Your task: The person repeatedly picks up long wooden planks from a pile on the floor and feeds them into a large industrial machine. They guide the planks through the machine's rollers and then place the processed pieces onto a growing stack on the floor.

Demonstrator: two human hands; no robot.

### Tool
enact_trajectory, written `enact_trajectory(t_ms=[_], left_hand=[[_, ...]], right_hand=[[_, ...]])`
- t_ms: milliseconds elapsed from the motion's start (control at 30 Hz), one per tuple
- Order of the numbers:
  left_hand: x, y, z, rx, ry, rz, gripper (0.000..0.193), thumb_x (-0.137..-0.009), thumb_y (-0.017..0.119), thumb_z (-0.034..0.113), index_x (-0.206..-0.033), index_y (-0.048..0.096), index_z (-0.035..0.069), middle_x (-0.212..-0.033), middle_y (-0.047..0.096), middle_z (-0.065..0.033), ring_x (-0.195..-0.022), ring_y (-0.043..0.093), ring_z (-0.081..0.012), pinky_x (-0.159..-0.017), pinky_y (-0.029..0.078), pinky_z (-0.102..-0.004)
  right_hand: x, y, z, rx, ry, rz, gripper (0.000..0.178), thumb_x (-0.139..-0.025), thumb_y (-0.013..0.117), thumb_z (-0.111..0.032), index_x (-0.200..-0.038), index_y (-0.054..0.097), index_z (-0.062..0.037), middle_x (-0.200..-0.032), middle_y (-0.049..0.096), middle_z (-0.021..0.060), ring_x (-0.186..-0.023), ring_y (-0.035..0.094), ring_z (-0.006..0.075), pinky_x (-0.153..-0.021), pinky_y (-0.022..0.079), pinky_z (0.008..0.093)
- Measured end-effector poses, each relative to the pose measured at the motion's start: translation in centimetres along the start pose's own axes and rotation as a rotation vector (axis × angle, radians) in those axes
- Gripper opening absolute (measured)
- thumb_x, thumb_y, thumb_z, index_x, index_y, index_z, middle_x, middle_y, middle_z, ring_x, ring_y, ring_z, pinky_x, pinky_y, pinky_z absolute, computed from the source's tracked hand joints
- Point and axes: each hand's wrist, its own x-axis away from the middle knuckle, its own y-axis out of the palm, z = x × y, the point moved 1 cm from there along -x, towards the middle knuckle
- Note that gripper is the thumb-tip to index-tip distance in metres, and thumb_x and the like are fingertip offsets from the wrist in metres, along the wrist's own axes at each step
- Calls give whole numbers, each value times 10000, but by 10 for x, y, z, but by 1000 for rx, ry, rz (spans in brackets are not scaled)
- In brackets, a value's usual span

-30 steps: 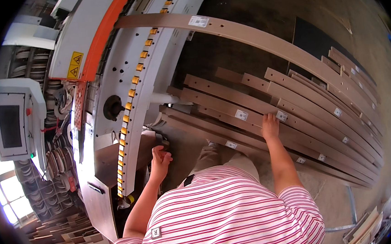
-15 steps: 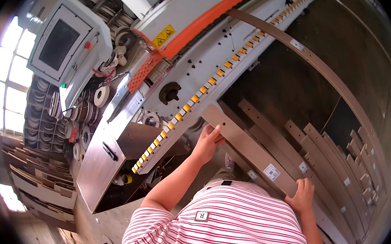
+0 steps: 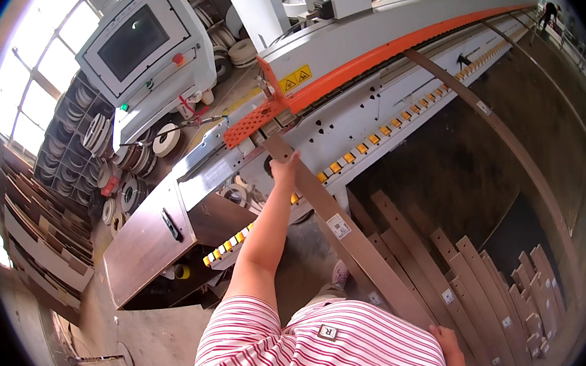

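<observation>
A long, narrow brown board (image 3: 360,253) with a white label stretches slantwise across the middle of the view. Its far end lies over the feed edge of a grey machine (image 3: 343,120), by the orange perforated plate (image 3: 254,123). My left hand (image 3: 285,171) is closed around the board near that far end, arm stretched forward. Low in the view, my right hand (image 3: 447,341) holds the board's near part by its edge; my body and the frame's lower rim partly hide those fingers.
More brown boards (image 3: 470,293) lean in rows to the right. A long board (image 3: 502,125) spans from the machine into the right side. At left stand a brown cabinet (image 3: 149,257) with a black knife (image 3: 170,224) on top, a control screen (image 3: 133,43) and racks of edging rolls (image 3: 62,139).
The board has moved forward and left, its far end now over the machine edge. My left arm has stretched forward with it. The view has shifted, showing more of the machine.
</observation>
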Motion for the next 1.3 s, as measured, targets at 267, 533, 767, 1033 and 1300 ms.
enact_trajectory(t_ms=[267, 533, 767, 1033, 1300], left_hand=[[-31, 33, 1, -242, -55, 169, 925, -682, 749, 627, -1169, 485, -114, -1153, 603, -292, -1092, 588, -424, -922, 474, -436], [-28, 36, 17, -297, -103, 93, 837, -710, 728, 607, -1115, 562, -106, -1143, 615, -287, -1083, 602, -404, -915, 480, -428], [-28, 34, 21, -306, -92, 147, 816, -744, 701, 598, -1126, 546, -106, -1138, 613, -290, -1091, 591, -413, -904, 482, -439], [-29, 40, 24, -320, -106, 129, 831, -774, 671, 612, -1117, 529, -131, -1130, 606, -308, -1066, 597, -428, -883, 484, -447], [-35, 49, 17, -287, -44, 107, 833, -789, 663, 609, -1115, 526, -145, -1124, 601, -319, -1071, 590, -430, -883, 479, -452]], right_hand=[[-3, -13, -102, 232, -81, 214, 718, -886, 395, -692, -861, 651, -21, -738, 644, 266, -745, 620, 489, -662, 471, 569], [2, -25, -147, 332, -95, 215, 707, -888, 391, -692, -839, 649, -36, -695, 629, 279, -717, 627, 486, -633, 496, 554], [-3, -28, -146, 354, -122, 235, 717, -890, 376, -699, -823, 646, -38, -695, 629, 280, -717, 628, 484, -632, 499, 550], [-10, -26, -139, 350, -69, 142, 755, -882, 355, -729, -810, 644, -35, -678, 631, 263, -702, 637, 464, -601, 503, 530], [-22, -29, -122, 350, -82, 162, 766, -884, 369, -715, -853, 672, -12, -675, 624, 271, -683, 628, 472, -582, 492, 534]])
